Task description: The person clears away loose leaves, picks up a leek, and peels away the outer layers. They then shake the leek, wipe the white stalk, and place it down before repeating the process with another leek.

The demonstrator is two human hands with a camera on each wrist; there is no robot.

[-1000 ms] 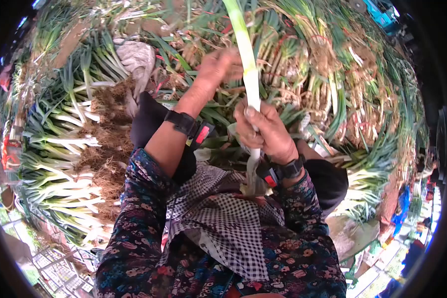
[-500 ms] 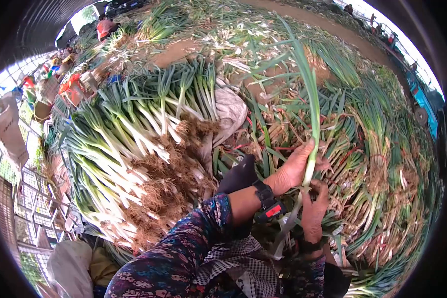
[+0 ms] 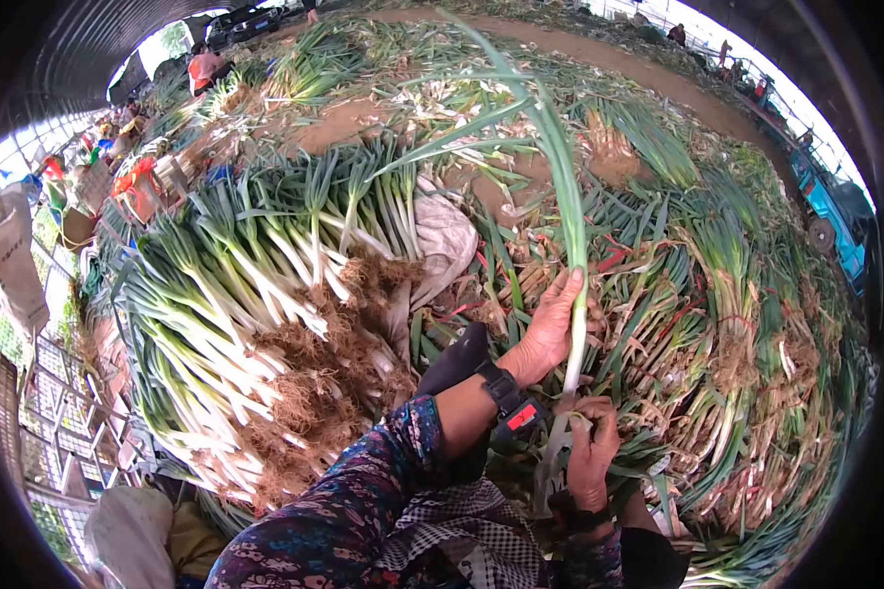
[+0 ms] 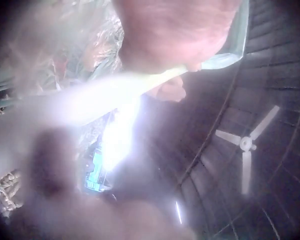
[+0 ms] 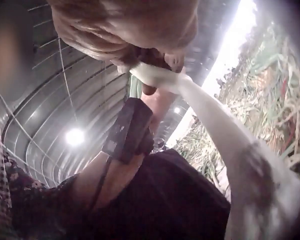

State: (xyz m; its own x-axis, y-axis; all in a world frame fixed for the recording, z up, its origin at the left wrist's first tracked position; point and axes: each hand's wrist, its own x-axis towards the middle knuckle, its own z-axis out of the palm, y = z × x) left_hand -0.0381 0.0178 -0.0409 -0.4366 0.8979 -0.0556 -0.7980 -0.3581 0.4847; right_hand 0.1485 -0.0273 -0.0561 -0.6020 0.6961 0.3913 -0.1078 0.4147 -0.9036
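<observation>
A single leek stands slanted in front of the body, long green leaves upward and white stalk below. My left hand grips its stalk just under the leaves, thumb along the front. Lower down, my right hand pinches the stalk's outer layer between thumb and fingers. Below the right hand, a pale, greyish lower end hangs toward the checked apron. Dark dirt marks the stalk in the right wrist view, where the right hand looms close above it. The left wrist view is blurred and glaring.
A big heap of leeks with brown roots lies at left, beside a pale sack. Bundled leeks and leaf scraps cover the ground at right. A blue vehicle stands far right; another person is in the distance.
The head view has swung left and up. My left hand, earlier beside the leek, now grips its stalk. My right hand went from gripping the stalk to pinching its outer layer lower down.
</observation>
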